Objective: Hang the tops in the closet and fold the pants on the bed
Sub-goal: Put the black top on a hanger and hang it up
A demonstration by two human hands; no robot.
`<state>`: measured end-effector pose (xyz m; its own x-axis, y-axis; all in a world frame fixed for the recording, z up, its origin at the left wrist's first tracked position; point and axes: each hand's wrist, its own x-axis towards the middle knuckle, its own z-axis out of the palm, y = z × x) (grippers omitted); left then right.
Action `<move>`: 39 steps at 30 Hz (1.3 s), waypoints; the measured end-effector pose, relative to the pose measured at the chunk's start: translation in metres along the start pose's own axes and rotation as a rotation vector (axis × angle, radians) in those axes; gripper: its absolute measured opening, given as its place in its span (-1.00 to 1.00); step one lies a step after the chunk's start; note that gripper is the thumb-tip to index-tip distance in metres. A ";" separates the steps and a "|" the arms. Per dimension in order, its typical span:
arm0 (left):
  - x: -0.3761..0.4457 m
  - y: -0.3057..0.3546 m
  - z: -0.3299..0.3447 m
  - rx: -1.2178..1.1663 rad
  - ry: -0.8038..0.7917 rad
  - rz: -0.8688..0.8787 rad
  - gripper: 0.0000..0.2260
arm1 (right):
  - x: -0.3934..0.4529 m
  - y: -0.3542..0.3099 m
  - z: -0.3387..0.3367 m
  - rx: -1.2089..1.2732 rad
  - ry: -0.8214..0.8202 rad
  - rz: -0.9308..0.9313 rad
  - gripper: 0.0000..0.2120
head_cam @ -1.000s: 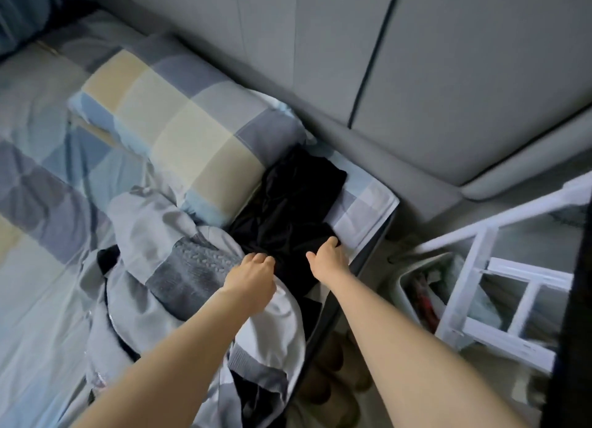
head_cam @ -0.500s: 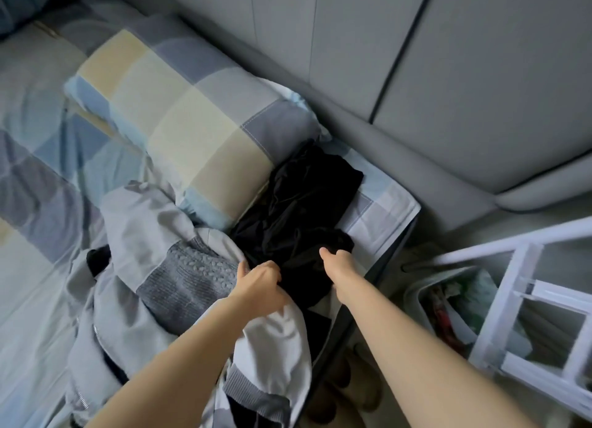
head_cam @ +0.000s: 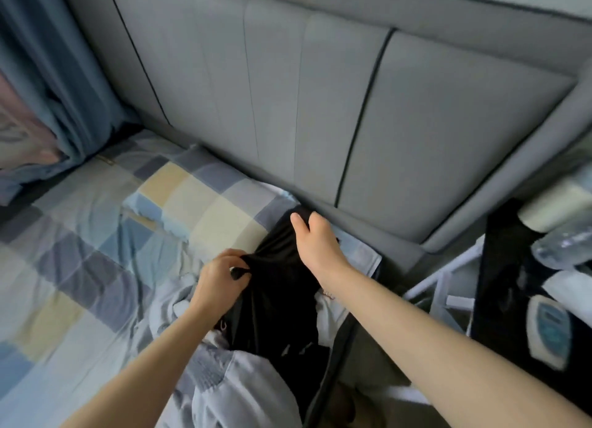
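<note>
A black garment is lifted off the bed's right corner and hangs down between my hands. My left hand pinches a bunched edge of it at the lower left. My right hand grips its upper edge, thumb over the cloth, near the headboard. Under the black cloth lies a light grey garment with a knitted grey panel, crumpled on the bed. I cannot tell whether the black piece is a top or pants.
A checked pillow lies against the padded grey headboard. Blue curtains hang at the left. To the right of the bed stand a white rack and a dark surface with a plastic bottle and a small device.
Both hands took hold of the black garment and raised it off the bed toward the headboard. The view has tilted upward and swung left.
</note>
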<state>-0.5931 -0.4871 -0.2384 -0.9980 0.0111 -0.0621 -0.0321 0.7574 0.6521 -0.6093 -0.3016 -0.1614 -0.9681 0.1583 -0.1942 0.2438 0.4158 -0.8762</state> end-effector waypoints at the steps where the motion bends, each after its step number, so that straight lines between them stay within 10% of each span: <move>1: -0.006 0.012 -0.020 -0.025 0.043 0.020 -0.90 | -0.010 -0.024 -0.007 0.018 0.025 -0.030 -0.63; 12: -0.084 0.124 -0.168 -0.405 0.253 0.109 -0.69 | -0.115 -0.213 -0.079 0.229 0.162 -0.266 -0.81; 22: -0.153 0.138 -0.216 -0.146 -0.033 0.245 -0.96 | -0.244 -0.304 -0.133 0.367 0.255 -0.461 -0.80; 30: -0.223 0.172 -0.292 -0.650 0.013 0.301 -0.87 | -0.338 -0.279 -0.191 0.601 0.359 -0.202 -0.76; 39: -0.314 0.289 -0.342 -1.064 -0.296 0.389 -0.79 | -0.449 -0.212 -0.227 0.780 0.021 -0.147 -0.45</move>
<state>-0.3074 -0.4948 0.2279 -0.9034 0.3797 0.1991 0.1035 -0.2576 0.9607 -0.2135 -0.2574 0.2121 -0.9841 0.1702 -0.0506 -0.0051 -0.3123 -0.9500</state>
